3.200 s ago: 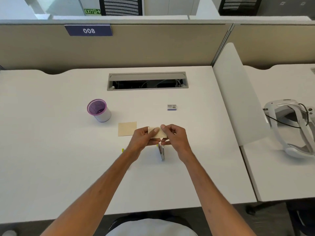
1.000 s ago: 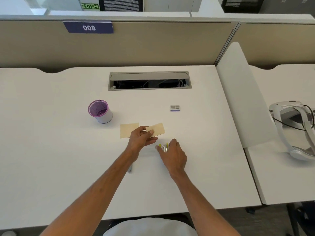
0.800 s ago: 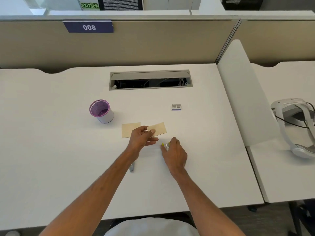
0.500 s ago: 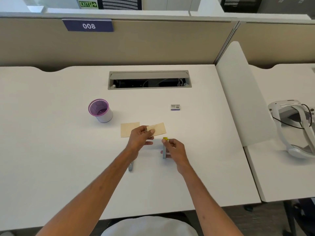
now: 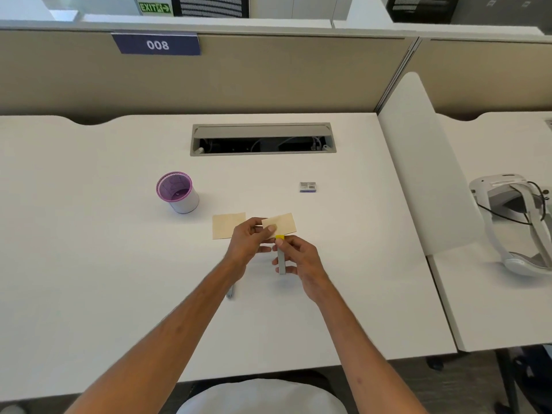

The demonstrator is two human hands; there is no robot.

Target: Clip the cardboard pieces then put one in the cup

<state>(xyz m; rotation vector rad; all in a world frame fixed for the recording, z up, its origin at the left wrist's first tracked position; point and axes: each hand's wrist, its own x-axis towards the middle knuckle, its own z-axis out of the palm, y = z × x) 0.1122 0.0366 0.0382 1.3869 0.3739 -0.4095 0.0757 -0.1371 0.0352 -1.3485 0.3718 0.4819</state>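
White desk (image 5: 89,264) | 2 tan cards: left hand (image 5: 249,242) pinches one (image 5: 282,224) | right hand (image 5: 298,258) grips 1 stapler (image 5: 281,261)

bare forearms, no sleeves, white top

White desk (image 5: 89,264), head view. Left hand (image 5: 249,242) pinches a tan paper slip (image 5: 282,224); right hand (image 5: 300,258), at its 4 o'clock, grips a grey stapler with a yellow tip (image 5: 280,258), possibly a marker. Second slip (image 5: 227,225) at 9 o'clock. Purple-rimmed cup (image 5: 177,191) at 10 o'clock; small box (image 5: 307,187) at 1 o'clock; headset (image 5: 519,222) at 3 o'clock.
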